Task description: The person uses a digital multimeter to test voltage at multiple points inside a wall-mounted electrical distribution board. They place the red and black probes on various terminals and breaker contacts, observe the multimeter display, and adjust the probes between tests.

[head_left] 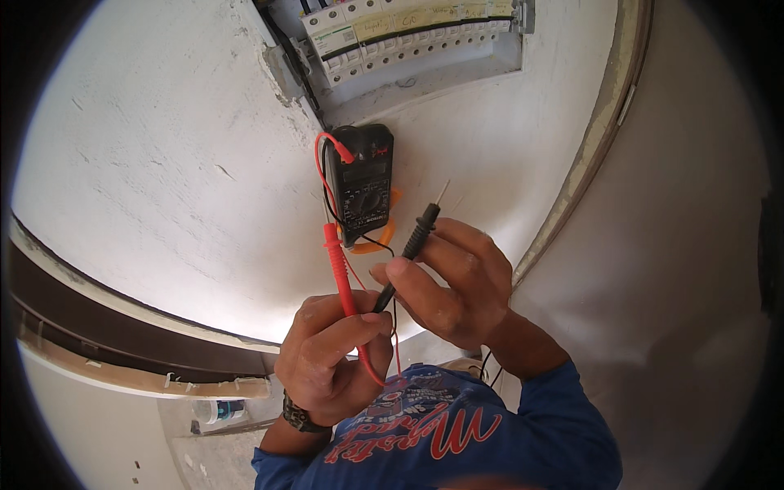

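Observation:
My left hand point(331, 347) is closed round a red test probe point(337, 265), its bare metal tip pointing up toward the wall. Between the thumb and fingers of my right hand point(461, 282) is a black test probe point(418, 235), tilted up to the right; its lower end reaches my left fingertips. Just beyond both hands a black digital multimeter point(364, 175) hangs against the white wall, with an orange piece behind it. A red lead point(318, 155) and a black lead point(385, 246) run from it. What the meter's display reads is too dark to make out.
Above the meter, an opened electrical panel holds a row of white circuit breakers point(408, 41) with a labelled strip. Dark cables point(296, 65) run down its left side. A wooden trim edge point(584, 175) borders the wall at right; a doorway frame point(122, 306) stands at lower left.

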Action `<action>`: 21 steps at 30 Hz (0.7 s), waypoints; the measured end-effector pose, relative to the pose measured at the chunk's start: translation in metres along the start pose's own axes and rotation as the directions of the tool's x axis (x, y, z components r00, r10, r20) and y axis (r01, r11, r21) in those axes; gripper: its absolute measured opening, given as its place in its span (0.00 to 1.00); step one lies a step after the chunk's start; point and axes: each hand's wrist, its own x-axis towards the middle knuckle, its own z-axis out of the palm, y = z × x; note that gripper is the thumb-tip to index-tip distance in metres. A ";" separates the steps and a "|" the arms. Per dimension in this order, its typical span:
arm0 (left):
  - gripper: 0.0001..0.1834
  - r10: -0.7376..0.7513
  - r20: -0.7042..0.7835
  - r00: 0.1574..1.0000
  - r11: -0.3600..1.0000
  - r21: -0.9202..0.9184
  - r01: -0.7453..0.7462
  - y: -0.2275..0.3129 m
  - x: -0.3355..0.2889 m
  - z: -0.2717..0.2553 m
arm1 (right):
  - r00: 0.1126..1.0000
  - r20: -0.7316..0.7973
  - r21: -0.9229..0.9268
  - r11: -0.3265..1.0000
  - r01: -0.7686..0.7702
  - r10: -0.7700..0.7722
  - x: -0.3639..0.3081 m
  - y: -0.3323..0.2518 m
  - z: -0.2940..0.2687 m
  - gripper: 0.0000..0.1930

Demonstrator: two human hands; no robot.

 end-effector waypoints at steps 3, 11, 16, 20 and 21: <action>0.23 0.044 0.045 0.998 0.999 0.017 -0.044 0.005 0.009 0.014 | 0.999 0.029 0.037 0.999 -0.016 0.015 0.001 0.017 -0.001 0.19; 0.18 0.142 0.043 0.989 0.957 0.250 -0.148 0.002 0.049 0.008 | 0.999 -0.012 0.170 0.985 -0.037 0.039 0.010 0.092 0.008 0.18; 0.21 0.185 -0.022 0.982 0.927 0.335 -0.167 -0.002 0.068 0.011 | 0.999 -0.017 0.136 0.990 -0.026 0.029 0.012 0.133 0.037 0.17; 0.23 0.212 -0.021 0.977 0.914 0.359 -0.190 -0.004 0.079 0.018 | 0.997 -0.047 0.164 0.985 -0.052 0.061 0.011 0.145 0.049 0.18; 0.23 0.210 -0.021 0.977 0.911 0.368 -0.188 -0.004 0.081 0.019 | 0.997 -0.037 0.176 0.983 -0.058 0.066 0.011 0.146 0.051 0.18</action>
